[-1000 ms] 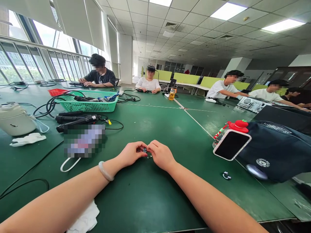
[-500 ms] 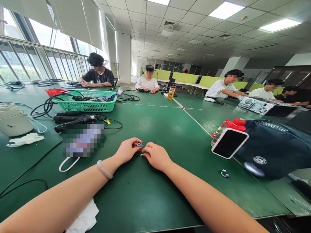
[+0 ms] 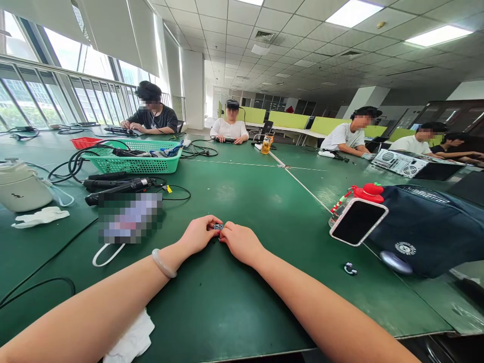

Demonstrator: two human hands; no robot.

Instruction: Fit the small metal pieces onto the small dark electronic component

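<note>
My left hand (image 3: 199, 235) pinches a small blue-and-silver piece, which looks like a little circuit board (image 3: 218, 227), between thumb and fingers just above the green table (image 3: 234, 302). My right hand (image 3: 239, 242) is closed against the board's right side, its fingertips pressed together. A tiny light bit shows at those fingertips, too small to name. The two hands meet at the board, and my fingers partly cover it. A pale bangle (image 3: 164, 263) circles my left wrist.
To the left lie a green basket (image 3: 139, 164) of cables, black handheld devices (image 3: 119, 191), a blurred item with a white strap (image 3: 108, 256) and tissue (image 3: 132, 339). On the right are a phone (image 3: 358, 222), a dark bag (image 3: 427, 229) and an earphone-like piece (image 3: 350, 268). Several people sit around the table.
Both hands shifted slightly left. The right fingers drew away from the board with a small light piece, then came back against it. My left hand kept hold of the board.
</note>
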